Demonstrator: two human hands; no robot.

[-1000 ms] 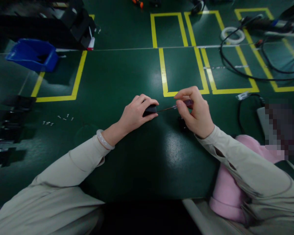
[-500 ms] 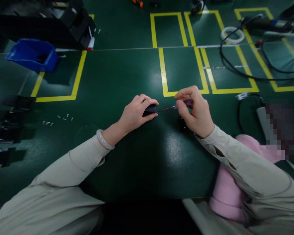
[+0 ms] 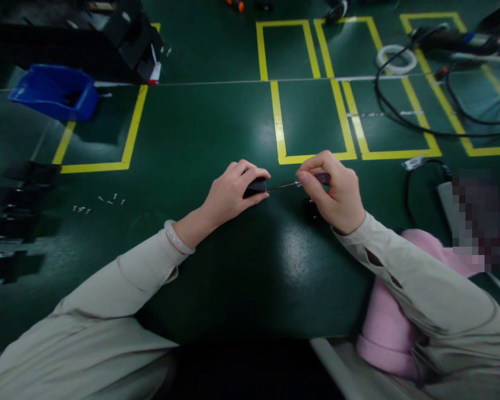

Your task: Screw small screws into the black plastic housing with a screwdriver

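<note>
My left hand point(image 3: 235, 189) is closed around a small black box-shaped part point(image 3: 256, 188) on the green table, fingers over its top and thumb along the near side. In my right hand point(image 3: 335, 191) is a screwdriver point(image 3: 323, 178) with a purplish see-through handle, pinched between thumb and fingers. Its thin shaft lies nearly level, and the tip meets the right end of the black part. What the tip sits in is too small to see. Another small black piece point(image 3: 311, 209) lies beside my right hand, partly covered by it.
Several small screws point(image 3: 110, 200) lie to the left. Black parts point(image 3: 19, 222) line the left edge. A blue bin point(image 3: 56, 93) stands at back left beside a black rack point(image 3: 120, 44). Black cables point(image 3: 383, 103) and a white tape roll point(image 3: 395, 59) are at right. A person's pink sleeve point(image 3: 387, 322) is near my right arm.
My right fingers have shifted slightly on the screwdriver handle, the index finger now more bent toward the thumb. My left hand and the black part stay in place.
</note>
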